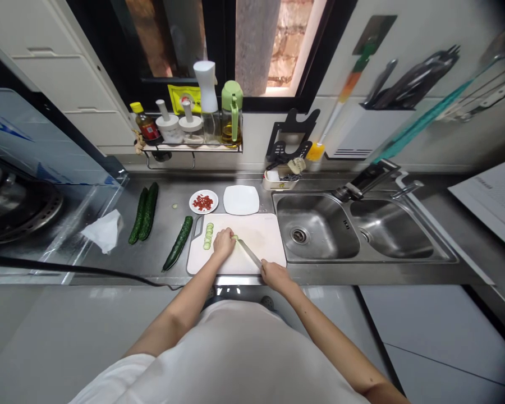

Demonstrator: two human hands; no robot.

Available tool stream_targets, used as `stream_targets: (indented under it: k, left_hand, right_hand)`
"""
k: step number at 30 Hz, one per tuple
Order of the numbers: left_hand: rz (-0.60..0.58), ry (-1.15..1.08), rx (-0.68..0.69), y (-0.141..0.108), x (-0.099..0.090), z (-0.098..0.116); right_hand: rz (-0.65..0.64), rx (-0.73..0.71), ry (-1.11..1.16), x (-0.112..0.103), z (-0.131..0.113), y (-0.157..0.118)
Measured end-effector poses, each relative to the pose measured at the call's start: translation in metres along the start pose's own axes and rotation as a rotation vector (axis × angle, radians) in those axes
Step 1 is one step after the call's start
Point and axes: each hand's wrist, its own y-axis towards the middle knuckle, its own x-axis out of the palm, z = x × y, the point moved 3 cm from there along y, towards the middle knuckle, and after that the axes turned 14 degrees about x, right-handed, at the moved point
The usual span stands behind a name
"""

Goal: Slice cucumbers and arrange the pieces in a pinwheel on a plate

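Note:
A white cutting board [263,231] lies on the counter in front of me. Closed round the handle of a kitchen knife [249,253], my right hand [274,274] is at the board's front right. The blade points up and left, its tip by a small piece of cucumber [234,237]. My left hand [224,243] rests on the board with fingers curled, pressing on that piece, which they partly hide. Left of this hand, a short row of cucumber slices [208,236] lies on the board.
A whole cucumber [178,243] lies left of the board, and two more cucumbers [144,213] lie beyond it. Behind the board are a plate of chopped red pieces [212,208] and a white plate [241,200]. A double sink [315,255] adjoins on the right.

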Motion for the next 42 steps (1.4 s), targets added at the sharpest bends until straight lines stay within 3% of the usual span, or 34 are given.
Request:
stream_targets:
  k: [11,18,23,37,42]
  left_hand:
    - [0.132,-0.337,-0.154,-0.029,-0.002,-0.019]
    - [0.233,-0.386,-0.258,-0.066,-0.019,-0.068]
    - [0.264,-0.338,-0.335,-0.076,-0.028,-0.096]
    - [0.154,-0.097,-0.374,-0.071,-0.039,-0.089]
    - [0.168,-0.076,-0.356,-0.072,-0.038,-0.089]
  right_hand:
    - [0.001,0.002,0.02,0.003,0.004,0.007]
    - [0.003,0.0,0.015,0.005,0.004,0.009]
    - [0.001,-0.01,0.015,0.004,0.003,0.008]
    - [0.007,-0.005,0.048,0.006,0.004,0.008]
    - [0.071,0.032,0.207,0.001,0.012,0.013]
